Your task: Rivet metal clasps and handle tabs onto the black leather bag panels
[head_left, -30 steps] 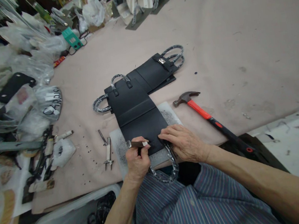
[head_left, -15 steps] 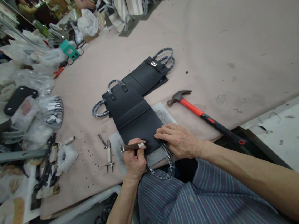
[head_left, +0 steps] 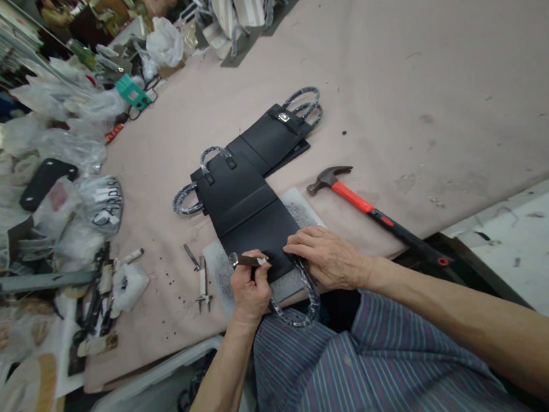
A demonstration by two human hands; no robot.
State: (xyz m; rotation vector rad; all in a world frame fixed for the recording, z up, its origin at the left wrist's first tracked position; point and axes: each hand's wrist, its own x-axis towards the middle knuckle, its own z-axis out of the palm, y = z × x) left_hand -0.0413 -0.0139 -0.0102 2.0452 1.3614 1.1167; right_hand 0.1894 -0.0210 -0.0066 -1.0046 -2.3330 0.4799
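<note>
While the bag (head_left: 250, 216) is being pressed onto the pad (head_left: 307, 211) at the near edge of the bench (head_left: 439, 81) by the flat, open right hand (head_left: 333, 259), which is grasping nothing, a punch (head_left: 248, 260) is being gripped by the closed left hand (head_left: 249, 291), with its tip on the bag. A hammer (head_left: 369, 208) is lying just beside the pad.

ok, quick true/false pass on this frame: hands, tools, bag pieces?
1. The left hand grips a short metal punch at the flat black leather bag panel. True.
2. The right hand holds the claw hammer with the red and black handle. False: it lies untouched on the pinkish table; the right hand presses on the panel.
3. The panel's near end lies on a white speckled pad. True.
4. Only one black bag piece is on the table. False: a second black bag piece with a metal clasp lies farther off.
</note>
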